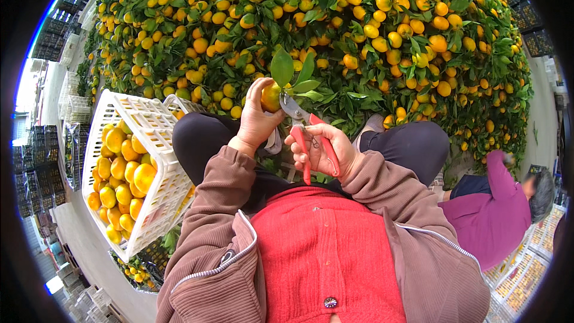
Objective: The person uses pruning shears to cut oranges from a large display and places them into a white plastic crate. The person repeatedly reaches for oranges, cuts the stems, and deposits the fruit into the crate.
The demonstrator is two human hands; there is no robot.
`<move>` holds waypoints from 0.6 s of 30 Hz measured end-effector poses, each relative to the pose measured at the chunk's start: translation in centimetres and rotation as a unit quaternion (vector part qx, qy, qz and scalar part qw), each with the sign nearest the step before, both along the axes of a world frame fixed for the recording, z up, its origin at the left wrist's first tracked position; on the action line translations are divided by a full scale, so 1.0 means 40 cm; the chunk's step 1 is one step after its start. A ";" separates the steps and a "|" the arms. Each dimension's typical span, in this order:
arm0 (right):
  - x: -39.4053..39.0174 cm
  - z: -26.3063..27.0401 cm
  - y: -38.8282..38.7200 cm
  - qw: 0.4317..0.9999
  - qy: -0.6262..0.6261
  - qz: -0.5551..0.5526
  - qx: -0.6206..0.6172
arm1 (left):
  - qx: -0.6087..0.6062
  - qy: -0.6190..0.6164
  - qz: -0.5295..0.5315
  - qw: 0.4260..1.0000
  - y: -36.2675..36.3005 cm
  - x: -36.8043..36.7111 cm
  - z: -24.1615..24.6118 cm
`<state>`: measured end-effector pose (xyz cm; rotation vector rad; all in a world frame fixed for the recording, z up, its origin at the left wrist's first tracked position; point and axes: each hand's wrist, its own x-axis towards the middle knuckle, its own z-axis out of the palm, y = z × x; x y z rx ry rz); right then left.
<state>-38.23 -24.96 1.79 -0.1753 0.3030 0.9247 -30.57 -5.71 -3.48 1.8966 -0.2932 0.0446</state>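
Note:
A mandarin orange (270, 98) with several green leaves on its stem is held between the thumb and fingers of my left hand (257, 114). My right hand (326, 147) grips red-handled pruning shears (296, 114), their metal blades at the stem beside the fruit. Whether the blades have closed on the stem cannot be told. Beyond both hands rises a large heap of mandarins with leaves and stems (358, 49). To the left stands a tilted white plastic crate (154, 143) holding many mandarins (118, 168).
At the right, a person in a purple top (493, 211) sits by the heap, near white crates of fruit (524, 278). Stacked dark crates (38, 166) line the far left. A dark container with leafy mandarins (143, 269) lies below the white crate.

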 end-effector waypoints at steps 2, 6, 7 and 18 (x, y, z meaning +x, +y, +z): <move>-0.003 -0.007 -0.004 1.000 -0.005 -0.006 -0.002 | 0.018 -0.017 -0.017 1.000 0.003 0.008 -0.010; -0.021 -0.004 -0.008 0.998 -0.030 -0.020 -0.051 | -0.114 0.076 -0.059 0.989 -0.012 0.014 -0.019; -0.027 0.000 -0.008 0.997 -0.030 -0.024 -0.063 | -0.120 0.093 -0.053 0.987 -0.018 0.011 -0.019; 0.001 0.059 -0.079 0.986 -0.078 -0.145 0.019 | -0.427 0.483 0.136 0.752 -0.005 0.006 -0.013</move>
